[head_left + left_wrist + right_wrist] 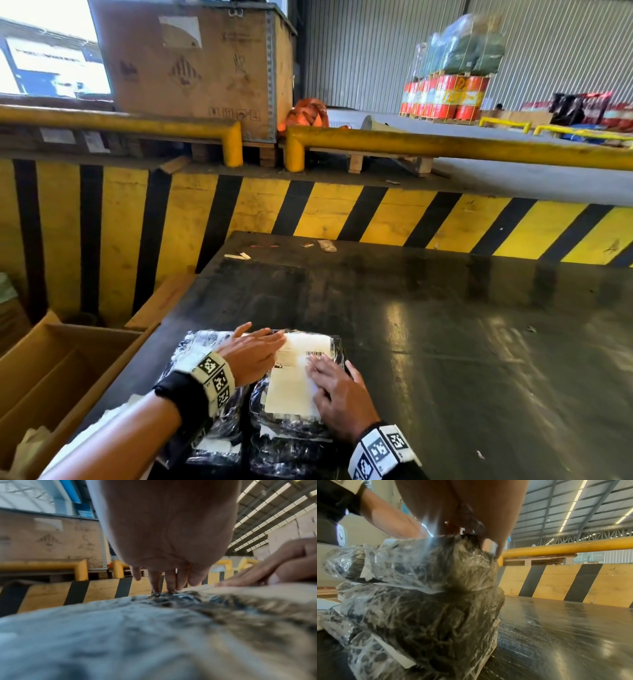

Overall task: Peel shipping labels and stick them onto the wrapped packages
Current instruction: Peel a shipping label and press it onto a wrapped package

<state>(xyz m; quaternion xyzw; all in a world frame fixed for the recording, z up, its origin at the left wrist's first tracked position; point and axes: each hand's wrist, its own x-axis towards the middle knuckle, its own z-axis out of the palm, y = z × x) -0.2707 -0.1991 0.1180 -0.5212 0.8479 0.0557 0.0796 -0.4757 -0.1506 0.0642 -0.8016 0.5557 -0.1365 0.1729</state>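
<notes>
A white shipping label with a barcode lies on top of a dark package wrapped in clear film, the top one of a stack at the near edge of the black table. My left hand lies flat with straight fingers on the label's left edge. My right hand presses flat on the label's right side. In the left wrist view the left fingertips touch the film. The right wrist view shows stacked wrapped packages under the right hand.
An open cardboard box stands left of the table. More wrapped packages lie under my left wrist. A yellow-and-black striped wall with yellow rails backs the table. Small paper scraps lie at the far edge.
</notes>
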